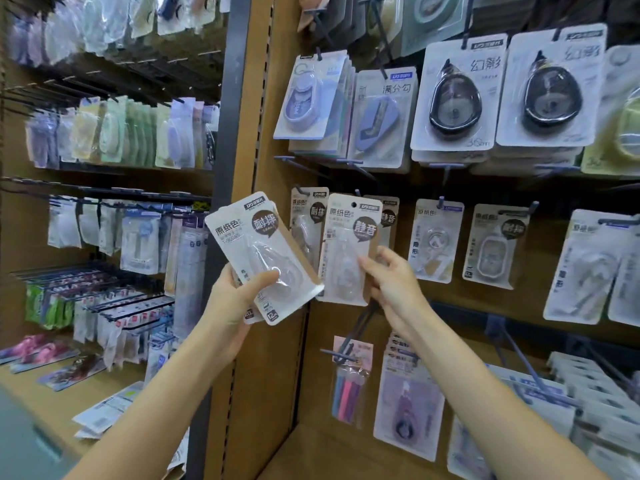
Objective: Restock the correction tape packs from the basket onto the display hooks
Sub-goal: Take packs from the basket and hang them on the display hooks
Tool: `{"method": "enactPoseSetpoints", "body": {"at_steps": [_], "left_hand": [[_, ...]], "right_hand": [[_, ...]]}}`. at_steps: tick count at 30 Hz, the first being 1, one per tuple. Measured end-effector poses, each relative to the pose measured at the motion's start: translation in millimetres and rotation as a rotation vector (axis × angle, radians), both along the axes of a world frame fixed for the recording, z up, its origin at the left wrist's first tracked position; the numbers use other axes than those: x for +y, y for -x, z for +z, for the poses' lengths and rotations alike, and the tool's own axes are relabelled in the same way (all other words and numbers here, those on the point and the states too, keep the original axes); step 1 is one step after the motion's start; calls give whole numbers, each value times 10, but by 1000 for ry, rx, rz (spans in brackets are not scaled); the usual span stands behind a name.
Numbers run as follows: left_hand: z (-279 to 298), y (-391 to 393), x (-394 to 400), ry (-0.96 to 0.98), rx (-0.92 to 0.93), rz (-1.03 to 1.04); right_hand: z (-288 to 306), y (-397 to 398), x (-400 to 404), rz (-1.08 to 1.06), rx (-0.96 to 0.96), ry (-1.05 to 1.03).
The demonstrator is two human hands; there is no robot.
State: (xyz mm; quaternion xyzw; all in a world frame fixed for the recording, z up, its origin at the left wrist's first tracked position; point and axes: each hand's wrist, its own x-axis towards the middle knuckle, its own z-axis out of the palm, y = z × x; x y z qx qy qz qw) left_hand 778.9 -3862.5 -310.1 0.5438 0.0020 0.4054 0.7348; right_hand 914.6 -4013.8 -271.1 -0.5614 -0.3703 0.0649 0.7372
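Observation:
My left hand [239, 296] grips a small stack of white-and-kraft correction tape packs [256, 247], tilted, in front of the shelf upright. My right hand [391, 278] pinches the right edge of another such pack [346, 244] and holds it upright against the display. That pack's punched hole is near the tip of a dark hook [358, 194]; whether the hook passes through it is unclear. More packs of the same kind [308, 220] hang just behind and left of it. The basket is out of view.
Rows of carded correction tapes hang on hooks all over the brown pegboard, such as black drop-shaped ones [453, 95] above and clear ones [434, 240] to the right. A bare hook [360, 323] juts out below my right hand. Another bay of hanging goods [138, 233] fills the left.

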Motion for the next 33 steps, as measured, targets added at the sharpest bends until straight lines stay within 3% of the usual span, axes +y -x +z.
{"method": "enactPoseSetpoints", "body": {"at_steps": [5,14,21,25,30,33], "left_hand": [[-1,-13,-7,-97,75,47],[26,-45,-59,-168,121,101],[-1,76,-7,-197,120,205],[-27,151,64,-205,147,244],[-58,172,113,-203,174,244],[-71,165,115,-218,195,229]], "right_hand": [[81,-151,-60,-65,-41,-13],[213,-247,-117,-359,-487,118],[211,-268,-56,-526,-642,155],[228,-262,-27,-518,-594,147],[229,-411,24,-405,-190,206],[321,-596,99,-502,-180,271]]}}
